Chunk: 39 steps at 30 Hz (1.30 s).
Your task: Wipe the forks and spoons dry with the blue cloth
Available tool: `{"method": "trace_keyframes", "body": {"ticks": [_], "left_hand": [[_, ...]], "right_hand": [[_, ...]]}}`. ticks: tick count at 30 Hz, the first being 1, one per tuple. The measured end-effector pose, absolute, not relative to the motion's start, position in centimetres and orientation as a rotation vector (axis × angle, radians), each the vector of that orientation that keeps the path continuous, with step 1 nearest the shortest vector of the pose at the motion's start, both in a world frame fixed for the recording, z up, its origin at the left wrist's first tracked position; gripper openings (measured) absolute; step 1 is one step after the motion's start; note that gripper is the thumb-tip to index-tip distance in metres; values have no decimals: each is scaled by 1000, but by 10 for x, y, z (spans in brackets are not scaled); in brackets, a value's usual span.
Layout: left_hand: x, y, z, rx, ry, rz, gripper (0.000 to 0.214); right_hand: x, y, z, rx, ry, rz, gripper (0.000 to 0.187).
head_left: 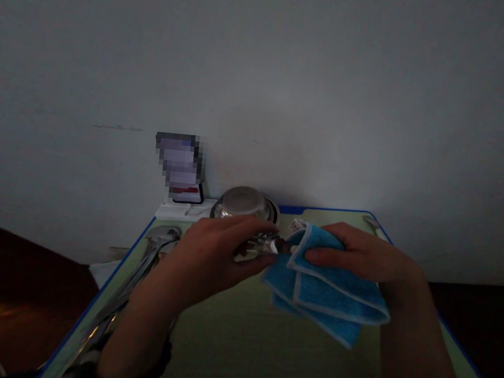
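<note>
My right hand (353, 251) is closed on a folded blue cloth (331, 292) with pale edging, which hangs down below the fingers. Across from it, the fingers and thumb of my left hand (219, 251) curve round a small shiny metal utensil (273, 246). One end of this utensil meets the cloth; its other end lies partly behind my left fingers, and its exact kind is unclear. Both hands are above the pale green table (271, 357).
An upturned metal bowl (244, 200) stands by the wall. Left of it a phone (180, 167), partly pixelated, leans upright on a white base (172, 211). Long metal kitchen utensils (137, 273) lie along the left edge, and another utensil (371, 223) lies at the far right corner.
</note>
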<state>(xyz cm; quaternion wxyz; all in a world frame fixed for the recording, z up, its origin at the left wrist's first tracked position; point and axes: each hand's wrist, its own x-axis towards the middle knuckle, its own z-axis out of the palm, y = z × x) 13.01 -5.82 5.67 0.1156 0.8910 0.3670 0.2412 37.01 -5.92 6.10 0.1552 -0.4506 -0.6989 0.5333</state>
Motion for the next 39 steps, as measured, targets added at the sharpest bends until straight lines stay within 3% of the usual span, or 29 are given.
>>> {"method": "trace_keyframes", "body": {"ticks": [19,39], "left_hand": [[130,-62,66,2551,1020,754,13],[114,-56,70,2378,1062,440,28]], "right_hand": [[375,-59,63,-1119,-2021,1654,35],[367,-54,62,-1095,-2097,1680,36]]}}
